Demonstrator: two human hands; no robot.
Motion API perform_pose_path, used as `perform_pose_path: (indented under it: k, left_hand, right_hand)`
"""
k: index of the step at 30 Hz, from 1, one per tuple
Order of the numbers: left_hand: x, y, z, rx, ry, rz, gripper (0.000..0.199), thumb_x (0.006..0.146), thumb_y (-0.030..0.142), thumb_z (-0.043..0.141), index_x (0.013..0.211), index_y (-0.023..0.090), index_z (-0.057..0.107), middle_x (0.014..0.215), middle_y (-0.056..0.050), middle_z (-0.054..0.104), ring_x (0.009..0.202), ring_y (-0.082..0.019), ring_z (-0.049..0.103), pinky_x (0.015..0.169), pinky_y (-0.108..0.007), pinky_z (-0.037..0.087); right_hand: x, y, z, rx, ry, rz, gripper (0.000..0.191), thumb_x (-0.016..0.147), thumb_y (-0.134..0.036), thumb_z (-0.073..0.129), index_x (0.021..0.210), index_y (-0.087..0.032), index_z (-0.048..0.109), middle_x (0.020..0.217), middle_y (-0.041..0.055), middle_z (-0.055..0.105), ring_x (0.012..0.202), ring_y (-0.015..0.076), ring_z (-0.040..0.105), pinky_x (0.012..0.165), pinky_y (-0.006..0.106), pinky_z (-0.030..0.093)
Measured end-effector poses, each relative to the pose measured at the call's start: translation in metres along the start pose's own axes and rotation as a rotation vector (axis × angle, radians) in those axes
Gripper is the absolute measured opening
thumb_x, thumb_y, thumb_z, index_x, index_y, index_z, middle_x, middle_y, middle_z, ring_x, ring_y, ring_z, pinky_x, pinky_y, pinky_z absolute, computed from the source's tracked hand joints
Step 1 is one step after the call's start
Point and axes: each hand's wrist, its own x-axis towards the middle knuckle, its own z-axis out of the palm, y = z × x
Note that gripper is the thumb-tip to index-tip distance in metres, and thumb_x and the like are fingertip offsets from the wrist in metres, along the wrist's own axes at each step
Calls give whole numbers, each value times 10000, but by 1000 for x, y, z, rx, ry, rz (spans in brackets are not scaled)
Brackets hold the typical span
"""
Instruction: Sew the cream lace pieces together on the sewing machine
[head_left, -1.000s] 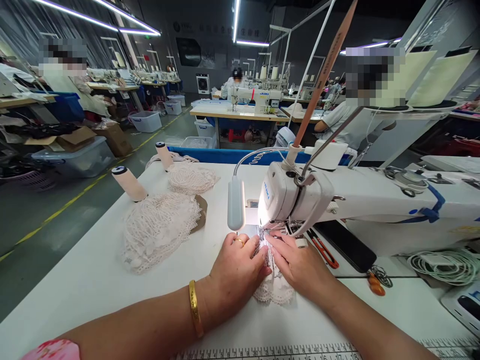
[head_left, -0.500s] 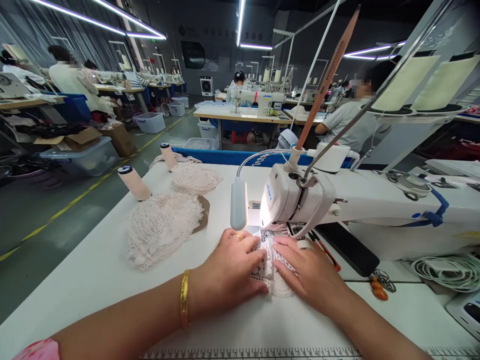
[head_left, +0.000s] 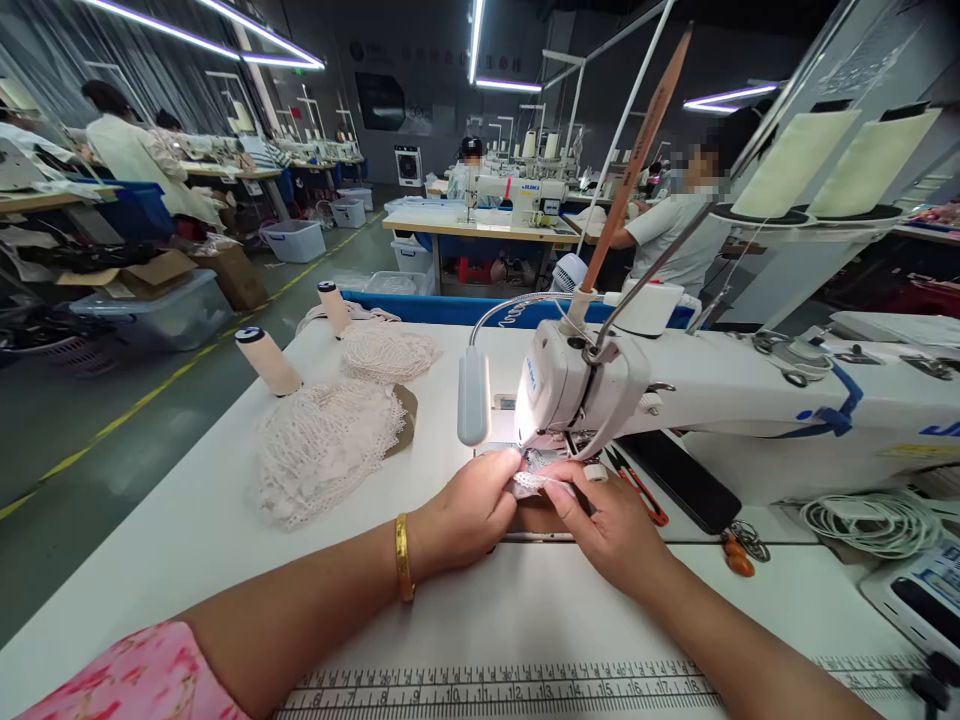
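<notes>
At the left of the frame, a peach thread cone (head_left: 268, 362) is resting on the white table (head_left: 187, 540), just beside a pile of lace (head_left: 326, 450). Near the centre, the left hand (head_left: 469, 505) is curling nearly closed, pinching the left side of a small lace piece (head_left: 531, 482). That piece is lying beneath the sewing machine (head_left: 559, 385). The right hand (head_left: 619, 520) is bending partly open, holding the piece's right side between thumb and forefinger. Farther right, orange snips (head_left: 646, 497) are lying beside a black phone (head_left: 681, 482).
</notes>
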Motion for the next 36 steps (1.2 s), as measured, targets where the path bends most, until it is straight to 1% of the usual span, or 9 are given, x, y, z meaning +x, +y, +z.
perform_pose_path:
  k: [3, 6, 13, 17, 20, 23, 27, 32, 36]
  left_hand:
    - [5, 2, -1, -18, -23, -33, 200, 771, 79, 497, 771, 218, 355, 787, 11, 501, 732, -165, 444, 666, -299, 339]
    - [6, 1, -2, -35, -14, -60, 225, 766, 82, 527, 713, 211, 349, 735, 22, 473, 704, -154, 440, 645, -290, 334]
    - [5, 0, -5, -126, -18, -32, 190, 837, 139, 595, 667, 180, 522, 780, 6, 581, 803, -161, 572, 711, -266, 444]
    - [4, 0, -4, -143, -13, -88, 273, 837, 219, 695, 625, 177, 528, 744, 19, 573, 767, -153, 576, 667, -257, 437]
    - [4, 0, -4, -122, 13, -65, 251, 929, 266, 646, 699, 182, 589, 750, 13, 606, 749, -154, 576, 680, -268, 446]
    - [2, -1, -5, -37, 75, 67, 207, 1006, 256, 532, 839, 182, 631, 896, -41, 660, 872, -192, 602, 791, -312, 491]
    - [0, -2, -7, -8, 64, 87, 176, 971, 119, 440, 917, 183, 595, 921, -44, 660, 847, -183, 592, 787, -309, 501]
    - [2, 2, -7, -52, 2, 106, 229, 904, 54, 436, 807, 181, 600, 914, -38, 675, 861, -177, 597, 811, -300, 516]
    - [4, 4, -8, -145, -41, 97, 270, 845, 30, 424, 821, 184, 644, 881, -10, 668, 856, -163, 588, 809, -274, 501]
  right_hand:
    - [2, -1, 4, 16, 45, 63, 285, 1123, -387, 447, 1063, -251, 690, 977, 55, 766, 904, 251, 728, 788, 346, 571]
    - [3, -2, 6, 33, 59, 95, 339, 1126, -436, 437, 1048, -243, 704, 958, 62, 765, 878, 251, 726, 797, 344, 578]
    - [3, -3, 5, 39, 85, 97, 375, 1127, -455, 425, 1011, -236, 707, 896, 70, 744, 805, 248, 708, 788, 357, 584]
    - [3, -3, 5, 16, 87, 83, 375, 1125, -453, 425, 987, -238, 699, 854, 65, 727, 782, 246, 700, 754, 349, 579]
    - [3, -4, 4, 3, 65, 68, 380, 1135, -441, 414, 976, -244, 697, 840, 54, 719, 774, 238, 700, 741, 334, 572]
    - [3, -5, 2, -17, 63, 54, 381, 1145, -428, 402, 982, -248, 696, 868, 51, 724, 782, 233, 708, 722, 322, 564]
    - [4, -4, 2, -13, 66, 48, 372, 1147, -422, 401, 1014, -244, 699, 883, 49, 728, 789, 232, 707, 721, 324, 558]
    - [3, -4, 4, 21, 36, 53, 324, 1138, -391, 417, 999, -249, 673, 894, 41, 742, 823, 238, 709, 746, 335, 552]
    - [3, -5, 3, 45, 28, 57, 282, 1121, -352, 443, 958, -250, 649, 906, 39, 743, 891, 252, 716, 775, 347, 547]
